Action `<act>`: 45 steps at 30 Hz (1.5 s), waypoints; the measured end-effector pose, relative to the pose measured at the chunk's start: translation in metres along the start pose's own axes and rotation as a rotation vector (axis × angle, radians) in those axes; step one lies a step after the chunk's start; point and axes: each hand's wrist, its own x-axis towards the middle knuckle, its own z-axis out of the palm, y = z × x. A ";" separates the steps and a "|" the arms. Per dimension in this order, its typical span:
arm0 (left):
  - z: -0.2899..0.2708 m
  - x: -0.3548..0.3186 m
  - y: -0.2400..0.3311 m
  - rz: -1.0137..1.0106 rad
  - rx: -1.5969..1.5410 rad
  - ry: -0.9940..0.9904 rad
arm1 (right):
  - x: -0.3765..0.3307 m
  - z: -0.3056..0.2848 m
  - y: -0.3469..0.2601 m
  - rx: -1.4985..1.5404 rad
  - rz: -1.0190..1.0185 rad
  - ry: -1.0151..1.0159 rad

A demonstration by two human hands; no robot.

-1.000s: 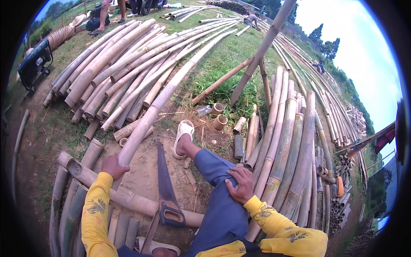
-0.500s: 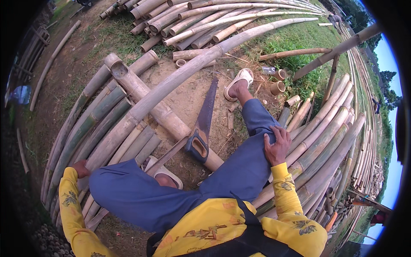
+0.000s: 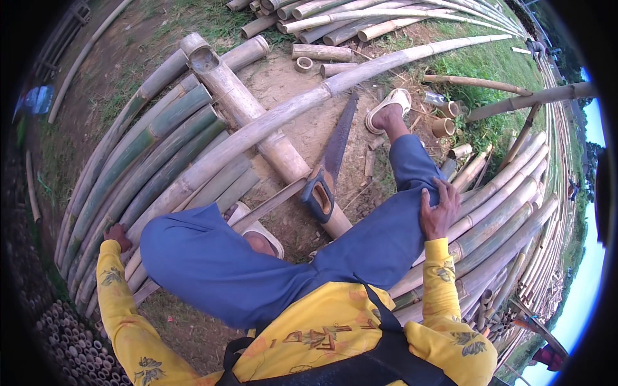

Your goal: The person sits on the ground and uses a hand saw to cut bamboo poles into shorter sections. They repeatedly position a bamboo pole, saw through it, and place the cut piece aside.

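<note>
My left hand (image 3: 117,237) is closed on the near part of a long pale bamboo pole (image 3: 283,110), beside my left knee; the fingers show only in part. That pole lies across a thick bamboo log (image 3: 273,141) and reaches far to the right. My right hand (image 3: 440,209) rests on my right knee, fingers spread, with nothing in it. Between my legs a handsaw (image 3: 337,143) with a dark handle leans on the log, its blade upward. Left of the long pole, several greenish bamboo poles (image 3: 154,132) lie side by side.
Several bamboo poles (image 3: 508,199) are stacked on my right. A larger pile (image 3: 386,26) lies beyond. Short bamboo offcuts (image 3: 443,127) and a clear bottle (image 3: 434,98) sit near my right foot. A slanting pole (image 3: 531,103) stands at the right. Cut ends of stacked bamboo (image 3: 77,344) show at lower left.
The long pole has shifted toward me along the log, widening its gap from the greenish poles. My left hand has come farther into view beside my knee. My right hand stays on the knee.
</note>
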 end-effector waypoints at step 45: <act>0.018 -0.046 -0.035 -0.343 0.109 0.294 | 0.017 -0.004 -0.033 0.112 0.061 -0.075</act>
